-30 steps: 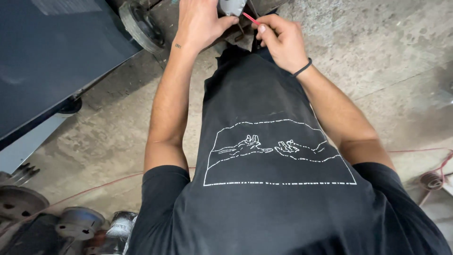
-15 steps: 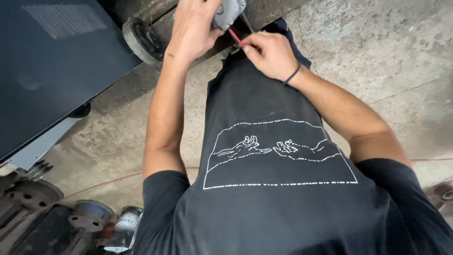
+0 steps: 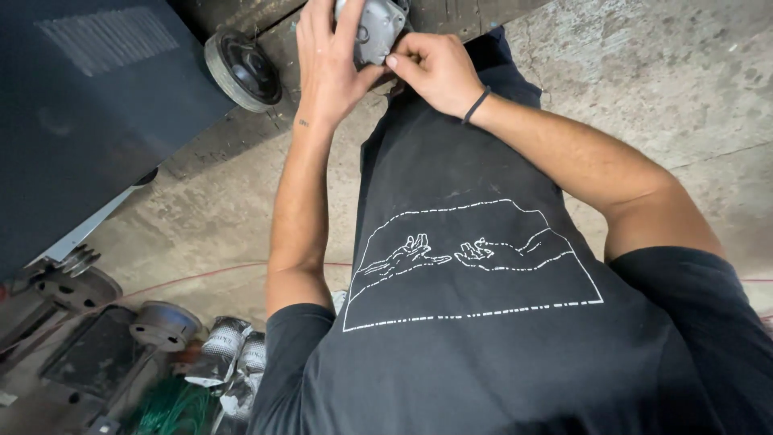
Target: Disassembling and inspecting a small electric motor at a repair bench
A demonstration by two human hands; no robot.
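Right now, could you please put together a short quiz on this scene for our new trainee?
1. True or false: both hands touch the grey metal part at the top of the view.
2. Which wrist wears the dark band? A) left B) right C) neither
3. What round thing lies on the floor left of the left hand?

Key:
1. True; the left hand wraps it, and the right hand has its fingertips at its lower edge.
2. B
3. A black pulley wheel.
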